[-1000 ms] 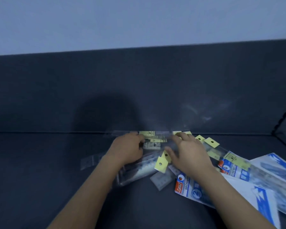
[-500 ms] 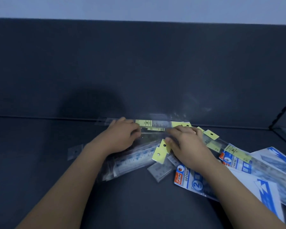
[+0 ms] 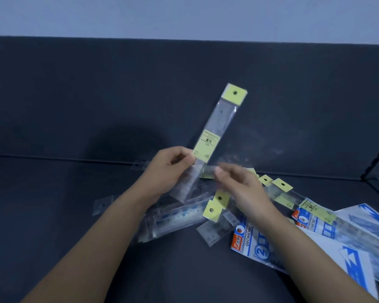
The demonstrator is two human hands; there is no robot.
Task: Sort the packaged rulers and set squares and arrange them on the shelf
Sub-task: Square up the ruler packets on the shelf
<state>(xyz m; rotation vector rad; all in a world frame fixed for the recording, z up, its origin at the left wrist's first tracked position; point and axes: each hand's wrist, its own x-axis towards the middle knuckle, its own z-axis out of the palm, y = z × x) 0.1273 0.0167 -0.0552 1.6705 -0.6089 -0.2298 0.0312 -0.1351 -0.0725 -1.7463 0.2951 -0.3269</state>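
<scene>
A packaged ruler (image 3: 217, 127), flat in the pile (image 3: 177, 215) half a second ago, now stands tilted above the shelf (image 3: 53, 215), pinched by the left hand (image 3: 166, 171); the blurred right hand (image 3: 239, 184) hovers beside it, grip unclear, suggesting sorting is under way

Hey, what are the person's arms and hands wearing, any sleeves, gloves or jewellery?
Nothing worn shows. The left hand and right hand have no gloves, rings or watch; the left forearm and right forearm are bare, no sleeves in view.
</scene>
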